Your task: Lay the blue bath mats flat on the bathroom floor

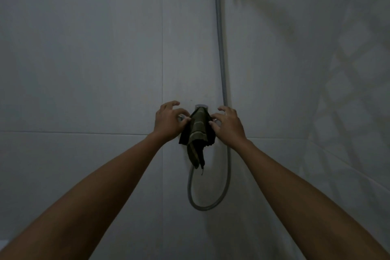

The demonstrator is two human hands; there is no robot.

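Grey wall tiles [84, 48] fill the head view, the only view we have, and the light is dim. Both our bare forearms reach forward and up toward a chrome fitting [201, 106] on the wall, which sits between our two hands and slightly above them.

A dark cloth [197, 133] with pale stripes hangs over this fitting. It drapes down between the hands and ends in a narrow, frayed tail below wrist level. It looks dark green or black, not blue; in this light we cannot tell its colour with certainty.

Our left hand [168, 121] is at the cloth's left edge. The thumb and forefinger meet there, seemingly pinching the fabric, while the remaining fingers curl loosely above. Our right hand [229, 125] is at the cloth's right edge in a mirrored pose, fingertips touching the fabric and the other fingers spread and bent. We cannot tell how firmly either hand grips.

A small chrome knob [181, 117] shows just behind the left fingertips; another glint lies by the right fingertips.

A grey shower hose [220, 48] descends along the wall just beyond the right hand, passes behind it, loops below both hands and rises again toward the fitting, behind the cloth's tail.

The blue bath mats and the bathroom floor are not in view.
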